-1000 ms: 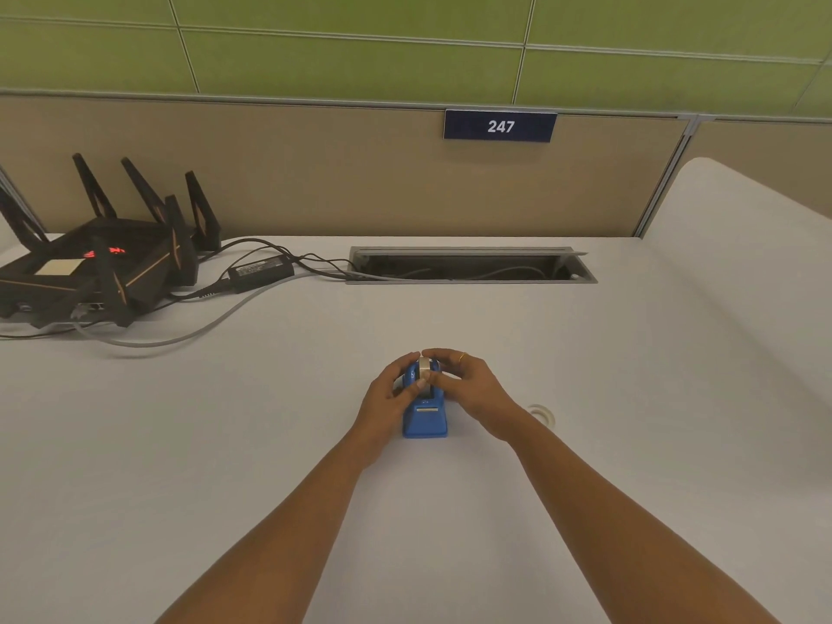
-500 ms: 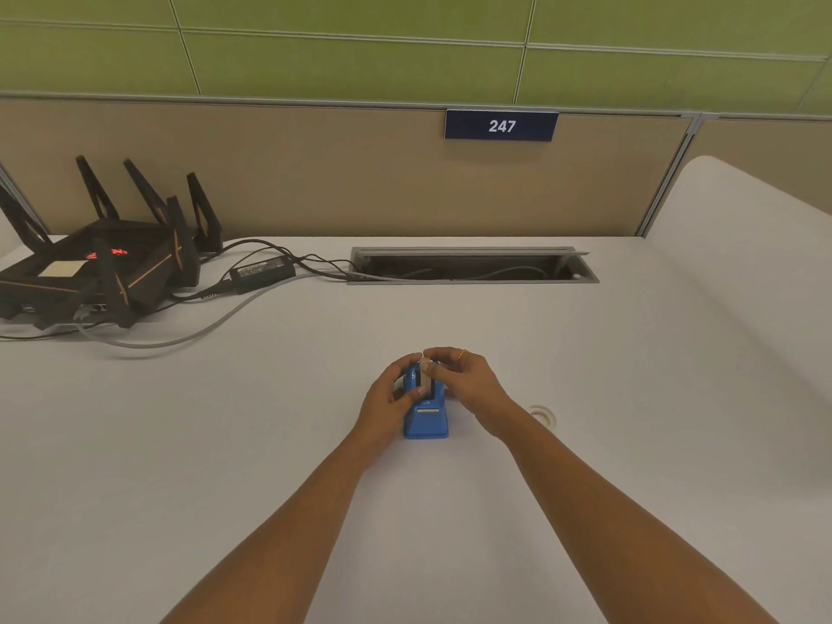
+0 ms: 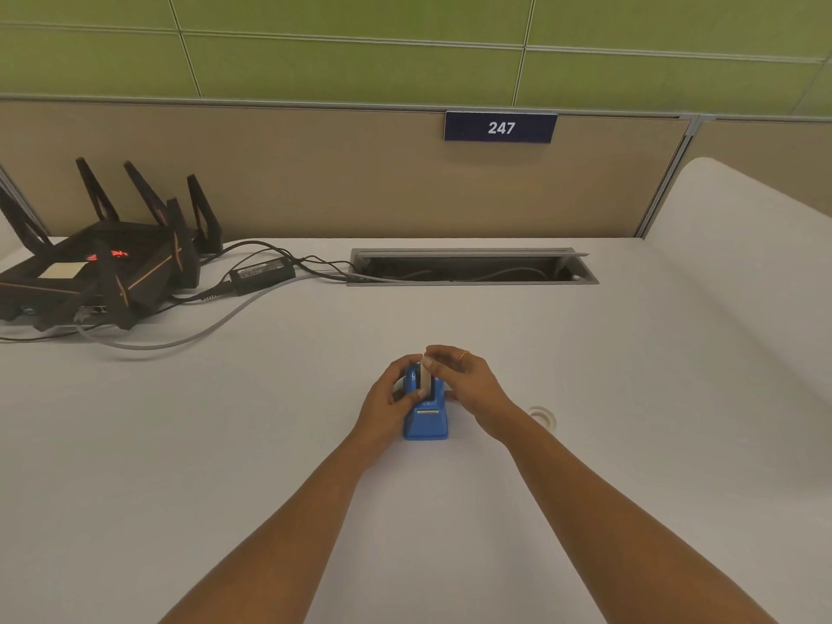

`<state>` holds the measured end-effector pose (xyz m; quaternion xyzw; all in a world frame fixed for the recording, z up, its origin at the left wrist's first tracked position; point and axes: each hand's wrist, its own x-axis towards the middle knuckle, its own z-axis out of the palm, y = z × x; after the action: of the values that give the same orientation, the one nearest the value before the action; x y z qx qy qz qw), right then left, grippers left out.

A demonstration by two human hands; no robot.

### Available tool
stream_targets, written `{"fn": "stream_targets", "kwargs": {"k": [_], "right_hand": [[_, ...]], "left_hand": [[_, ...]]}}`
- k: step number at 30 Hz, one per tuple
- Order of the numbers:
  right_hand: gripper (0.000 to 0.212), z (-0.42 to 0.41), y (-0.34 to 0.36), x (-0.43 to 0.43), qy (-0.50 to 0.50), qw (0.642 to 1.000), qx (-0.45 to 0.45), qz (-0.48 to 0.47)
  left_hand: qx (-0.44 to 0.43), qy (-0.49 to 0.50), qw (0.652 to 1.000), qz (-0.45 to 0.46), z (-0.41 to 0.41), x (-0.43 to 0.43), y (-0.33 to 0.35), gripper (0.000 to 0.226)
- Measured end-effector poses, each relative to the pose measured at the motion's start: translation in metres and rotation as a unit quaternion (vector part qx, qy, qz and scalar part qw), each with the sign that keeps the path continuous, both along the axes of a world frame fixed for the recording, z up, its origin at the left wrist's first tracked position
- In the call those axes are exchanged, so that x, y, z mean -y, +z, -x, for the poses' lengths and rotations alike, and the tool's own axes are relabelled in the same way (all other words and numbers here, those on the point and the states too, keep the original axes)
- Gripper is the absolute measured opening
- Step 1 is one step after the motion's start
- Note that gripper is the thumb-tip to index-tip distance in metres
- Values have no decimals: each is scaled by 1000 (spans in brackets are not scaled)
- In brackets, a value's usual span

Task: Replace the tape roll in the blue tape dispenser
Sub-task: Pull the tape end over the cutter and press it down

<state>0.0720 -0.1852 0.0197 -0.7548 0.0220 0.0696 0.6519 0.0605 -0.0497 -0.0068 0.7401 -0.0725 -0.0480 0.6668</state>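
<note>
The blue tape dispenser [image 3: 425, 421] stands on the white desk [image 3: 225, 443] in front of me, its cutter end facing me. My left hand [image 3: 387, 400] wraps its left side, thumb across the top. My right hand [image 3: 468, 382] comes in from the right, and its fingertips pinch a pale tape roll [image 3: 425, 375] that sits in the dispenser's top slot. Only the roll's upper edge shows between my fingers. A second clear tape roll [image 3: 542, 416] lies flat on the desk just right of my right wrist.
A black router [image 3: 97, 272] with upright antennas sits at the back left, with a power brick [image 3: 261, 273] and cables trailing across the desk. An open cable tray slot [image 3: 472, 268] lies at the back centre, under a beige partition with a "247" sign [image 3: 500, 127].
Both hands stay on the dispenser. My right fingers have shifted slightly on the roll at the top slot; the dispenser has not moved.
</note>
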Motion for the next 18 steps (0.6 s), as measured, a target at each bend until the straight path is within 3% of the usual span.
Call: {"fn": "stream_targets", "kwargs": {"k": [9,18], "right_hand": [[40,-1,3,3,26,998,29,46],[34,-1,4,4,24,999,20,18]], "left_hand": [[-34,9,999,33,-2,0,-1,49],[-12,6,1000,8,-3,-1,1,42]]}}
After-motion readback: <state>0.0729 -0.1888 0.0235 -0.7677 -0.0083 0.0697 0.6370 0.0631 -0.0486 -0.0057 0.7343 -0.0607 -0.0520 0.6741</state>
